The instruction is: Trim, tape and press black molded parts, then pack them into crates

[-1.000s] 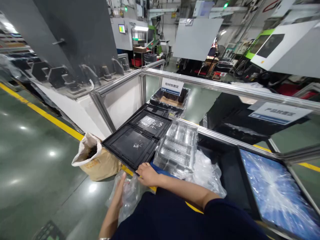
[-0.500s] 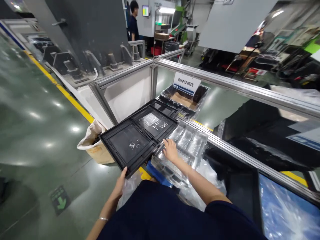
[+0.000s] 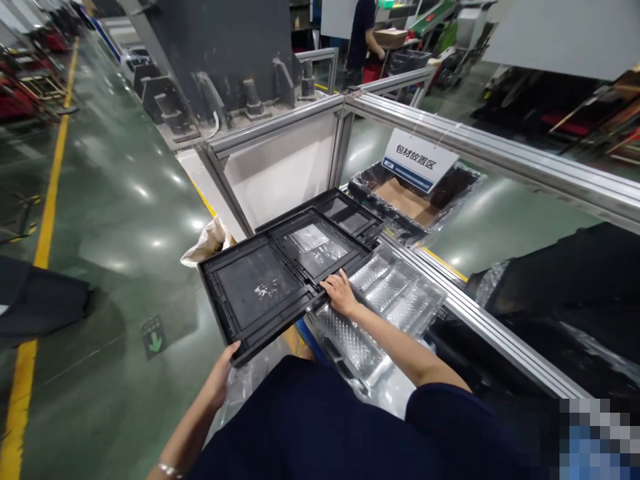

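Note:
A flat black folded plastic crate (image 3: pixel 257 283), with pale label scraps stuck on it, lies tilted in front of me. My left hand (image 3: pixel 224 365) grips its near corner, thumb on top and the other fingers hidden beneath. My right hand (image 3: pixel 340 293) closes over its right edge near the middle. Just under my right wrist are clear plastic blister trays (image 3: pixel 400 293) with long pockets. Beyond the crate, partly under it, shows another black folded crate (image 3: pixel 357 217).
An aluminium rail (image 3: pixel 500 143) runs along the right, with a white sign (image 3: pixel 419 160) hanging from it. Behind stands a plastic-lined black bin (image 3: pixel 365 197) with cardboard inside. A cloth bag (image 3: pixel 207 243) stands at the left. A co-worker (image 3: pixel 361 33) stands in the background.
My view has swung to the left. My right hand has moved from above the clear trays onto the crate's edge. My left hand stays at the near corner.

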`<state>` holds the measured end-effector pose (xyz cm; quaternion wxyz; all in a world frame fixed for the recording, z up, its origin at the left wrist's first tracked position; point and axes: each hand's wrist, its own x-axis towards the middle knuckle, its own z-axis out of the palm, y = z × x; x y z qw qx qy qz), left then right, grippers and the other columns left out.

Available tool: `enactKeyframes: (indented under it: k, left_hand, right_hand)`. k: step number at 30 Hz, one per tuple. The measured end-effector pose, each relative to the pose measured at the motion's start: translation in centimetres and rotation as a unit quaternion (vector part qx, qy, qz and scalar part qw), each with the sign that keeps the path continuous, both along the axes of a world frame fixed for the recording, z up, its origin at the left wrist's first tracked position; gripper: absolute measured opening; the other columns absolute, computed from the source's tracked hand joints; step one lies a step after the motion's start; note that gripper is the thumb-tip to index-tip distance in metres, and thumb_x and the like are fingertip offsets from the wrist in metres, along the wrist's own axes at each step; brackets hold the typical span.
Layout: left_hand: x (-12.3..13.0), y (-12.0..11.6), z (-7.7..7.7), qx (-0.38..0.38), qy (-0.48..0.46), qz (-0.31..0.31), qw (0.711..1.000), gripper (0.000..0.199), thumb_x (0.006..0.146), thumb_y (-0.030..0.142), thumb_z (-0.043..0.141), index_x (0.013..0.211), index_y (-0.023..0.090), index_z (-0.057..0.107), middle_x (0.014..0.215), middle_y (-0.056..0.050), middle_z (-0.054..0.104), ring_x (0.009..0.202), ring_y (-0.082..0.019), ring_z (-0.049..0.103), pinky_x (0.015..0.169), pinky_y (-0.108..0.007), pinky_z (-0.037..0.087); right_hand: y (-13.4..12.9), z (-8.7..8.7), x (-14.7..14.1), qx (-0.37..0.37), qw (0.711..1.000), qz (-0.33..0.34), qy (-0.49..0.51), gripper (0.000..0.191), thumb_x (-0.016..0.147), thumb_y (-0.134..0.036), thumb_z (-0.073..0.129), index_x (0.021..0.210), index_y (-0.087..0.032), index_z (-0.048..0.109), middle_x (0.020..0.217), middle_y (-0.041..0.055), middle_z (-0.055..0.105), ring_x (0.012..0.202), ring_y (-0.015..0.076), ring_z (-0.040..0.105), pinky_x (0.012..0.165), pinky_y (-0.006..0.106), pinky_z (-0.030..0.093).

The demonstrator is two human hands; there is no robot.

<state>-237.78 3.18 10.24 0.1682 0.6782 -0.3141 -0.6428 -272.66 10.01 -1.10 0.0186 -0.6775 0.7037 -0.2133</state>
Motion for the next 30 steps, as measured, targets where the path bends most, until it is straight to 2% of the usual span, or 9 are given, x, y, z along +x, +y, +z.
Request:
enactKeyframes:
  k: [5,8,10,14,17,19,22,25,30]
  left_hand:
    - [2.3,0.4,4.5,0.050,-0.023,0.062,0.997,0.030,0.088,0.032,0.051,0.104,0.013,0.068,0.079,-0.006,0.075,0.084,-0.024,0.071,0.086,-0.035,0.055]
    - [2.8,0.2,5.7,0.054,-0.022,0.066,0.996,0.033,0.089,0.033,0.049,0.107,0.012,0.068,0.077,-0.006,0.075,0.078,-0.024,0.071,0.079,-0.035,0.057]
    - [2.9,0.3,4.9,0.065,-0.018,0.054,0.996,0.034,0.090,0.034,0.049,0.108,0.011,0.067,0.077,-0.007,0.075,0.076,-0.023,0.071,0.078,-0.034,0.057]
    - [3.1,1.2,0.6,0.078,-0.017,0.023,0.997,0.036,0.090,0.035,0.050,0.110,0.010,0.066,0.090,-0.009,0.075,0.083,-0.022,0.071,0.083,-0.031,0.055]
    - [3.3,1.9,-1.9,0.065,-0.008,0.018,0.998,0.038,0.090,0.037,0.050,0.113,0.011,0.065,0.102,-0.011,0.073,0.092,-0.021,0.069,0.088,-0.031,0.053]
    - [3.3,2.0,-2.0,0.062,-0.001,0.009,0.998,0.039,0.089,0.039,0.051,0.114,0.012,0.065,0.104,-0.010,0.073,0.094,-0.021,0.069,0.089,-0.031,0.052]
    - [3.1,1.8,0.1,0.060,0.013,-0.020,0.998,0.039,0.085,0.040,0.056,0.111,0.012,0.067,0.098,-0.009,0.074,0.087,-0.021,0.069,0.085,-0.029,0.052]
    - [3.2,1.3,3.5,0.082,0.015,-0.045,0.996,0.044,0.082,0.041,0.060,0.113,0.011,0.066,0.085,-0.005,0.075,0.071,-0.019,0.067,0.072,-0.029,0.053]
    - [5.1,-1.7,8.3,0.088,-0.027,-0.018,0.996,0.063,0.074,0.052,0.064,0.121,0.011,0.061,0.061,0.001,0.068,0.048,-0.016,0.055,0.049,-0.027,0.046]
  right_hand:
    - [0.4,3.6,0.9,-0.016,0.996,0.089,0.003,0.038,0.085,-0.016,0.044,0.118,-0.021,0.061,0.105,0.0088,0.060,0.104,0.0232,0.047,0.107,0.046,0.024]
    - [0.4,4.8,1.9,0.010,0.994,0.112,0.010,0.036,0.086,-0.016,0.044,0.117,-0.018,0.061,0.105,0.0106,0.059,0.102,0.0246,0.046,0.098,0.043,0.030]
    - [0.5,5.1,2.7,0.045,0.994,0.097,0.018,0.034,0.085,-0.014,0.045,0.114,-0.016,0.061,0.103,0.0122,0.059,0.099,0.0255,0.046,0.092,0.041,0.032]
    - [1.2,4.8,3.5,0.116,0.991,0.053,0.048,0.038,0.077,-0.010,0.052,0.114,-0.015,0.060,0.107,0.0144,0.058,0.098,0.0278,0.045,0.086,0.040,0.034]
    - [2.0,3.7,3.3,0.105,0.992,0.041,0.063,0.046,0.073,-0.009,0.055,0.118,-0.015,0.057,0.116,0.0148,0.056,0.105,0.0287,0.044,0.092,0.042,0.034]
    - [2.4,2.6,3.0,0.066,0.994,0.051,0.071,0.050,0.072,-0.009,0.056,0.122,-0.016,0.055,0.121,0.0144,0.053,0.112,0.0286,0.042,0.100,0.047,0.030]
    - [2.3,1.3,2.1,-0.004,0.996,0.053,0.078,0.046,0.076,-0.009,0.052,0.122,-0.016,0.055,0.121,0.0133,0.053,0.116,0.0272,0.041,0.106,0.052,0.023]
    - [1.4,1.9,1.1,-0.050,0.994,0.049,0.089,0.043,0.079,-0.007,0.047,0.119,-0.017,0.057,0.110,0.0111,0.058,0.107,0.0241,0.047,0.102,0.050,0.028]
    - [-0.9,7.7,0.7,-0.079,0.981,0.129,0.122,0.041,0.081,-0.017,0.055,0.121,-0.014,0.056,0.102,0.0106,0.061,0.094,0.0235,0.050,0.087,0.040,0.035]
